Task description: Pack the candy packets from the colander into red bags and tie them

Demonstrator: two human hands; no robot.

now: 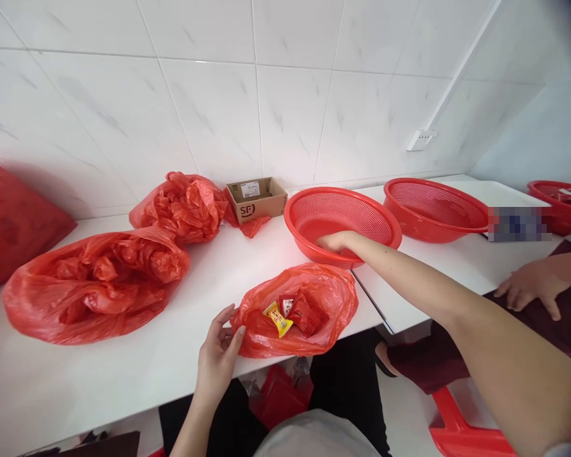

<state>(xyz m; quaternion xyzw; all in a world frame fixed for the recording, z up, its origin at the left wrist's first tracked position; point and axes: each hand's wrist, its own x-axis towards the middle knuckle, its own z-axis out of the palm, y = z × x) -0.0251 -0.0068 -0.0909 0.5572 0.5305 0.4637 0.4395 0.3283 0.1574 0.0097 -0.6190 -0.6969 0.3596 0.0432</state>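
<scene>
My left hand (219, 348) pinches the left rim of an open red plastic bag (257, 298) at the table's front edge. Inside that bag lie a yellow packet (278, 319), a red and white packet (286, 304) and dark red packets (307, 314). My right hand (333, 242) reaches down into a red plastic colander (366, 219) just behind the bag. Its fingers are hidden low in the colander, so whether they grip anything does not show.
Left on the white table (171, 358) are crumpled red bags (95, 279) and a small cardboard box (261, 206). A second red colander (435, 209) stands to the right, another (559, 206) beyond it. A co-worker's hand (535, 285) rests at far right, above a red stool (466, 431).
</scene>
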